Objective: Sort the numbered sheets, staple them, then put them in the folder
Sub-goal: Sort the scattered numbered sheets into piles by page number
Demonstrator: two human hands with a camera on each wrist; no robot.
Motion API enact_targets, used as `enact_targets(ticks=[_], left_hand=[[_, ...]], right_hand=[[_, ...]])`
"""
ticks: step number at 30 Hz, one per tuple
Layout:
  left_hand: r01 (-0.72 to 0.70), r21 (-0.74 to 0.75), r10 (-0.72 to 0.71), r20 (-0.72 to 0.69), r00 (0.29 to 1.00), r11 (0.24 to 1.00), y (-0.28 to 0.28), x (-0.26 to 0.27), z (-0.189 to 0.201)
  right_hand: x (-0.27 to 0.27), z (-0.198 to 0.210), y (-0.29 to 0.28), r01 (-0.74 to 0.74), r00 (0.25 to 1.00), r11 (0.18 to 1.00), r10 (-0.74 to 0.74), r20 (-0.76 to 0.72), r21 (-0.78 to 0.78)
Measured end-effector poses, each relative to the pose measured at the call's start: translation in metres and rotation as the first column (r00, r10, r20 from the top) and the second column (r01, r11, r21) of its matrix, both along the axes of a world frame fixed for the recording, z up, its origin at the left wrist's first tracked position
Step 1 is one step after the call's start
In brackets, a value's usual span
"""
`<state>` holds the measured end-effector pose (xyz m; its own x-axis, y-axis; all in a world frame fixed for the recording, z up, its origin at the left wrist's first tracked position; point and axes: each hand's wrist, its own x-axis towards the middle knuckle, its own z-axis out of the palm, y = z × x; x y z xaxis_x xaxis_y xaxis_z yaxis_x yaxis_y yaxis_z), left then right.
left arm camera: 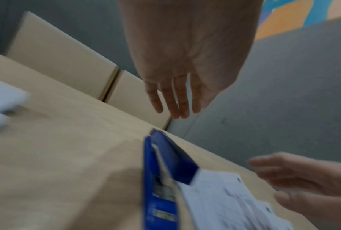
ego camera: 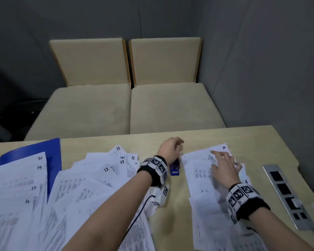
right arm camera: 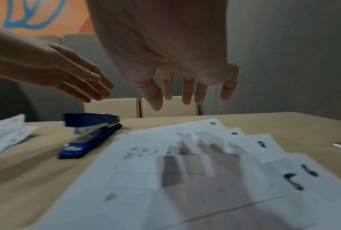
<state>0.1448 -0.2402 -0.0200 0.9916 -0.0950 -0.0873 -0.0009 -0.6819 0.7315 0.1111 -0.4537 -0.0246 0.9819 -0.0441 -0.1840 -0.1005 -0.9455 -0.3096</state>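
Observation:
A fanned stack of numbered sheets (ego camera: 203, 178) topped by number 10 lies on the table's right half, with my right hand (ego camera: 223, 165) hovering open just above it, fingers spread (right arm camera: 187, 91). A blue stapler (ego camera: 174, 168) sits on the table just left of that stack (right arm camera: 90, 135). My left hand (ego camera: 170, 147) hangs open above and beyond the stapler (left arm camera: 161, 179), fingers straight (left arm camera: 175, 101), holding nothing. A loose heap of numbered sheets (ego camera: 91, 185) covers the left half. The blue folder (ego camera: 43, 153) lies open at the far left under sheets 16 to 20.
A metal socket strip (ego camera: 286, 194) is set into the wooden table (ego camera: 252, 140) near its right edge. Two beige upholstered chairs (ego camera: 127, 98) stand behind the table against grey walls.

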Motion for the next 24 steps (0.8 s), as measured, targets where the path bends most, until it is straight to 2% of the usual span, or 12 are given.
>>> enact_targets(ticks=[3, 5, 8, 10, 13, 16, 19, 24], left_hand=[[-0.166, -0.008, 0.166, 0.09, 0.982, 0.986, 0.066, -0.027, 0.007], [-0.273, 0.023, 0.269, 0.1, 0.958, 0.962, 0.115, -0.052, 0.004], [-0.381, 0.139, 0.381, 0.031, 0.924, 0.914, 0.187, -0.096, -0.012], [-0.419, 0.257, 0.431, 0.01, 0.902, 0.871, 0.228, -0.125, -0.026], [-0.39, 0.399, 0.477, -0.145, 0.867, 0.83, 0.268, -0.161, -0.044], [-0.301, 0.412, 0.435, -0.282, 0.855, 0.86, 0.283, -0.179, -0.054], [-0.303, 0.361, 0.399, -0.232, 0.887, 0.882, 0.284, -0.186, -0.049], [-0.352, 0.179, 0.383, -0.179, 0.906, 0.919, 0.281, -0.194, -0.042]], right_hand=[[-0.025, 0.003, 0.032, -0.086, 0.996, 0.987, 0.081, 0.042, 0.134], [-0.051, -0.001, 0.061, -0.179, 0.984, 0.95, 0.178, 0.028, 0.255], [-0.09, -0.013, 0.106, -0.258, 0.949, 0.862, 0.311, -0.053, 0.436], [-0.114, -0.023, 0.135, -0.259, 0.916, 0.842, 0.369, -0.155, 0.472], [-0.146, -0.032, 0.173, -0.233, 0.862, 0.873, 0.39, -0.326, 0.428], [-0.164, -0.039, 0.193, -0.197, 0.864, 0.925, 0.321, -0.389, 0.325], [-0.173, -0.04, 0.204, -0.137, 0.9, 0.957, 0.229, -0.371, 0.257], [-0.182, -0.042, 0.208, -0.071, 0.936, 0.97, 0.144, -0.32, 0.23]])
